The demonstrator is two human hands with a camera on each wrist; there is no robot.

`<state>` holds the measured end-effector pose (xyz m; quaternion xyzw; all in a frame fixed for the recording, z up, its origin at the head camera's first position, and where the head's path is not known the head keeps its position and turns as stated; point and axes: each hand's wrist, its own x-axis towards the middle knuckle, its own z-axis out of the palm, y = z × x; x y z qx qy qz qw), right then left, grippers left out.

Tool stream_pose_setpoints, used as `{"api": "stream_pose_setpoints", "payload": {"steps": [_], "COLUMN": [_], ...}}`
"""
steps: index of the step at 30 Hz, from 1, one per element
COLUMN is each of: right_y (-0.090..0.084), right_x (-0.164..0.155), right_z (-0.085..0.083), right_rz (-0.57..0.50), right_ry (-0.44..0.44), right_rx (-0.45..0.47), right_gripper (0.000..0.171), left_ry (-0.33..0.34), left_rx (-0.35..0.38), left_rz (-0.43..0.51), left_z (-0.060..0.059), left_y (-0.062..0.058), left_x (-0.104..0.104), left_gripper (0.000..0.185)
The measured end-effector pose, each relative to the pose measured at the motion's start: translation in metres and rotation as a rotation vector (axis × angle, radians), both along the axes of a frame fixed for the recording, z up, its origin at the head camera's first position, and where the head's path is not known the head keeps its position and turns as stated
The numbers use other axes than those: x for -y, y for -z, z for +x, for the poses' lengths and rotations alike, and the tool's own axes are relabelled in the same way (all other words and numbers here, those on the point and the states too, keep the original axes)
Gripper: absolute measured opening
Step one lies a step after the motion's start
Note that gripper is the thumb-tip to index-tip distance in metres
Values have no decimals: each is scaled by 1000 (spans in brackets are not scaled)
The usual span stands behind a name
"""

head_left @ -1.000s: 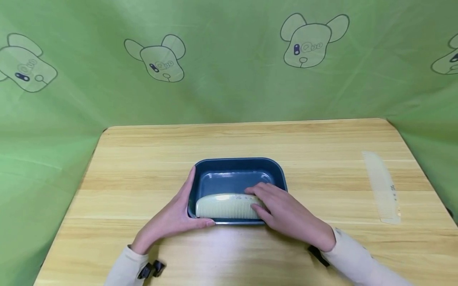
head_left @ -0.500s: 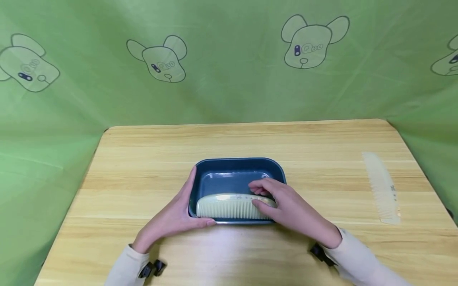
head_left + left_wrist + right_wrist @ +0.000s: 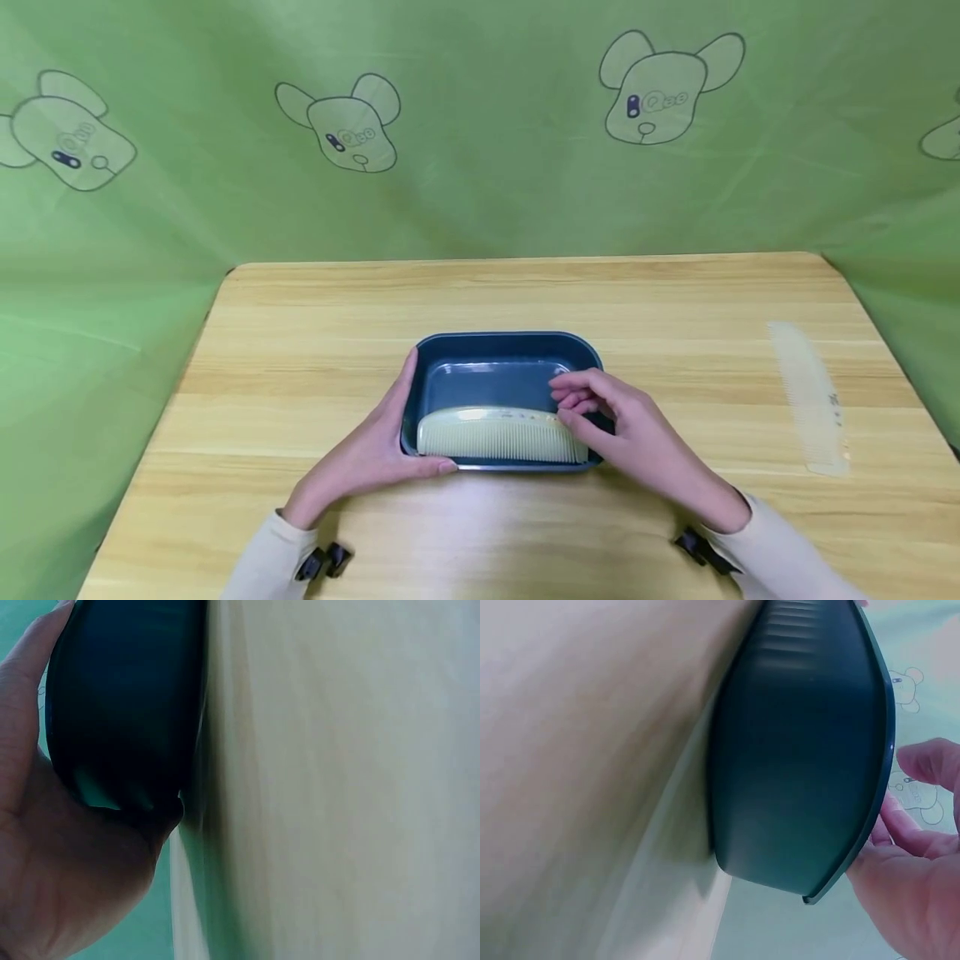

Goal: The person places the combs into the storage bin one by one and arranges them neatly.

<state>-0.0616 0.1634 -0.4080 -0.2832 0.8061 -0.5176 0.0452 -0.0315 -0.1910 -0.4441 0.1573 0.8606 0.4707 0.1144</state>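
A dark blue tray [image 3: 495, 337] with rounded corners sits mid-table. My left hand [image 3: 367, 454] holds its near left corner, thumb along the front rim and fingers along the left side. Inside, a pale, translucent comb [image 3: 498, 437] lies along the front wall, teeth toward me. My right hand [image 3: 633, 425] hovers over the tray's right end, fingers loosely bent and thumb tip close to the comb's back edge, holding nothing. From the right wrist, the tray's outer wall [image 3: 795, 765] shows beside the right hand [image 3: 915, 855]; the comb is hidden there.
A second pale, translucent comb [image 3: 810, 400] lies on the right of the wooden table [image 3: 300, 333], its teeth facing left. A green cloth [image 3: 495, 167] printed with cartoon animal heads hangs behind the table and along its sides.
My right hand has let go of the comb's right end and drawn right, uncovering that end. The comb stays in the tray, and my left hand keeps its place on the corner.
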Motion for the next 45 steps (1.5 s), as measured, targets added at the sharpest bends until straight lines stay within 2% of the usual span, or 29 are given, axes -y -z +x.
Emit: {"api": "stream_pose_setpoints", "payload": {"steps": [7, 15, 19, 25, 37, 45], "right_y": [-1, -4, -1, 1, 2, 4], "right_x": [-7, -25, -32, -43, -86, -111], "right_z": [5, 8, 8, 9, -1, 0], "right_rz": [-5, -32, -45, -50, 22, 71], "right_ry": [64, 141, 150, 202, 322, 414], "right_rx": [-13, 124, 151, 129, 66, 66], "right_gripper": [30, 22, 24, 25, 28, 31], "left_ry": [1, 3, 3, 1, -2, -3], "left_rx": [2, 1, -2, -2, 2, 4], "left_rz": [6, 9, 19, 10, 2, -1], "left_z": [0, -1, 0, 0, -1, -1], "left_y": [0, 0, 0, 0, -1, 0], "left_x": [0, -1, 0, 0, 0, 0], "left_gripper": [148, 149, 148, 148, 148, 148]}}
